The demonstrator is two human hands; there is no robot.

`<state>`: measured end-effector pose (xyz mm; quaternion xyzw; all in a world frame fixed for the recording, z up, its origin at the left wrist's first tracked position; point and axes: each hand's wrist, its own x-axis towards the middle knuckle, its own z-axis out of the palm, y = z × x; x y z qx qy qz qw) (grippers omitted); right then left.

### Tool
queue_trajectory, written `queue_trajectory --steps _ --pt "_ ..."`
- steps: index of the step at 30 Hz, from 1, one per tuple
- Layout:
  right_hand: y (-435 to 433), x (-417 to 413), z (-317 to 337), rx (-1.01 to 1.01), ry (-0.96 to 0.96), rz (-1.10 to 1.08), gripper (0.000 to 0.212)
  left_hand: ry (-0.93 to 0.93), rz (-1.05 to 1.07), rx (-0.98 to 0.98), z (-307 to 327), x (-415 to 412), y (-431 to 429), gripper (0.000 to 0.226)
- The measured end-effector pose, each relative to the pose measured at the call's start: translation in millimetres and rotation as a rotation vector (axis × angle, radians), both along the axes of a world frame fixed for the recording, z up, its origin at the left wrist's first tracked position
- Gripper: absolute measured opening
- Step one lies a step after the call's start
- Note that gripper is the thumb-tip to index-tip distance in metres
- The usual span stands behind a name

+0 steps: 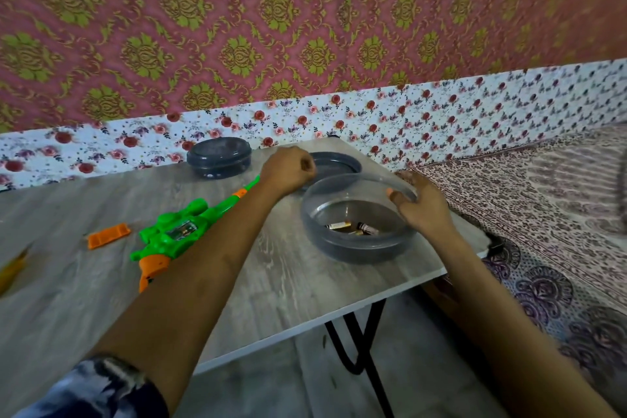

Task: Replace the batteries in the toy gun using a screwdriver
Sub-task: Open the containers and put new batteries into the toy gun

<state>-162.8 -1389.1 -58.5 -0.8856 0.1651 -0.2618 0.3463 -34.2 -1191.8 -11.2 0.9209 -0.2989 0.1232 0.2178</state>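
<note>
patterned bedspread (pixel 543 214), floral wall border (pixel 407 112)

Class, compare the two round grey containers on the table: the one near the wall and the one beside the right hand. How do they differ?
The far container is shut with its lid on; the near container is open. The far container's contents cannot be seen; the near container shows batteries inside. No hand touches the far one; the right hand rests on the near one's rim. Both are round, grey and translucent.

Grey woodgrain bench (pixel 258 285) bearing toy gun (pixel 176 231), orange cover (pixel 108 236), lidded tub (pixel 219 157), loose lid (pixel 336 164), open tub (pixel 356 241) under right fingers (pixel 402 195), possibly holding batteries (pixel 353 227).
</note>
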Motion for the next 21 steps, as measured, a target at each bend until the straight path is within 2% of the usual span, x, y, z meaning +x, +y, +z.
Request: queue_trajectory --steps 4,7,8,11,16,21 --pt "3 -3 -15 0.379 -0.216 -0.029 0.031 0.043 0.103 0.157 -18 40 10 0.020" --pt "12 -3 -21 0.733 -0.301 -0.058 0.032 0.039 0.092 0.334 -32 53 6 0.031" --pt "13 -1 -23 0.793 -0.325 -0.057 0.032 0.012 0.076 0.375 -37 57 2 0.032" --pt "14 1 -27 0.801 -0.364 -0.046 0.031 -0.062 0.065 0.420 -48 59 -9 0.025" --pt "11 7 -30 0.740 -0.389 -0.018 0.030 -0.127 0.144 0.361 -54 60 -23 0.021" --pt "9 9 -32 0.720 -0.390 -0.017 0.030 -0.271 0.102 0.109 -31 58 -20 0.024"
